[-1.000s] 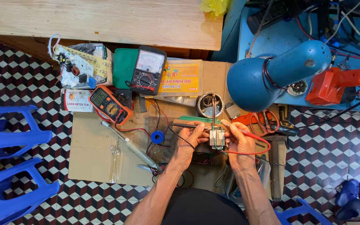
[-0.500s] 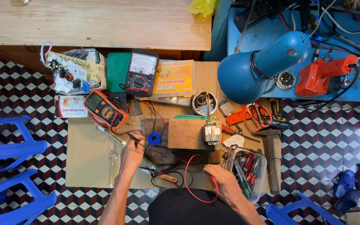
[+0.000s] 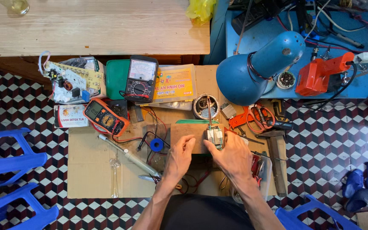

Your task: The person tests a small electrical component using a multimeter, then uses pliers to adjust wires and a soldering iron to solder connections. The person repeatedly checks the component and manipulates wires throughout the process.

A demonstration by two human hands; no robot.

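Cardboard (image 3: 90,170): two hands (image 3: 179,157), two multimeters (image 3: 140,79).

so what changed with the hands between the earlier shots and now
Half a second ago the left hand reached out left toward the orange multimeter and the right hand was drawn back low. Now both have come back to the wooden block, and the right hand touches the small grey component, as a second ago. The red probe lead is no longer in the hands. Meters, blue lamp and soldering iron stayed put.
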